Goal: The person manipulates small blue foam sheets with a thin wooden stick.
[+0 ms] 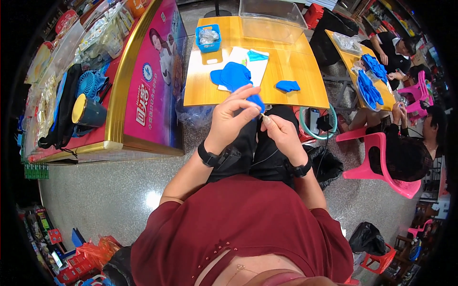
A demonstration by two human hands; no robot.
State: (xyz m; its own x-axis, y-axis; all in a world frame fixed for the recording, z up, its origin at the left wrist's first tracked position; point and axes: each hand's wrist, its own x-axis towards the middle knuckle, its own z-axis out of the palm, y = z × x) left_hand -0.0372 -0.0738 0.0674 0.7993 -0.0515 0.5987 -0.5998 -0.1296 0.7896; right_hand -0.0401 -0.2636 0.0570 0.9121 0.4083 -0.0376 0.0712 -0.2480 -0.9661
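Note:
My left hand (228, 120) is closed on a small blue fabric piece (257, 101), held above my lap at the table's near edge. Close beside it, my right hand (282, 134) pinches something small, thin and pale against the lower end of that piece; its kind is too small to make out. Just beyond my left fingers, a larger blue fabric piece (234, 75) lies on white printed sheets (258, 70). To the right of it, another folded blue fabric piece (287, 86) rests on the wooden table (300, 64).
A blue basket (208, 44) with clear plastic packets and a transparent bin (273, 26) stand at the table's far side. On the left is a pink display counter (151, 66). A pink chair (377, 159) and people at another table (350, 57) are on the right.

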